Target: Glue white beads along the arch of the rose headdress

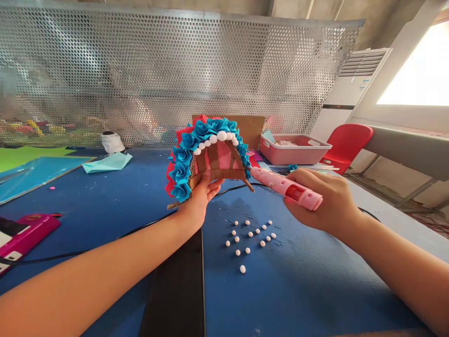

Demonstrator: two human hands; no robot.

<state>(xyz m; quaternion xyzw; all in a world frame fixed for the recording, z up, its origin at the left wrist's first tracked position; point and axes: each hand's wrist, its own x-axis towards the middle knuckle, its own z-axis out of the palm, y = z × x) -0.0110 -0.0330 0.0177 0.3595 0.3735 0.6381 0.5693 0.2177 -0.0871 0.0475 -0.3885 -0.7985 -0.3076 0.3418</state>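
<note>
My left hand grips the lower edge of a cardboard arch and holds it upright above the blue table. Blue and red paper rosettes ring the arch, and a row of white beads runs along its inner curve. My right hand is closed around a pink glue gun, whose tip points left and touches the arch's right side. Several loose white beads lie on the table below and between the hands.
A pink plastic bin and a cardboard sheet stand behind the arch. Folded light-blue paper and coloured sheets lie at left. A pink device with a black cable sits near left. A perforated metal screen backs the table; a red chair stands right.
</note>
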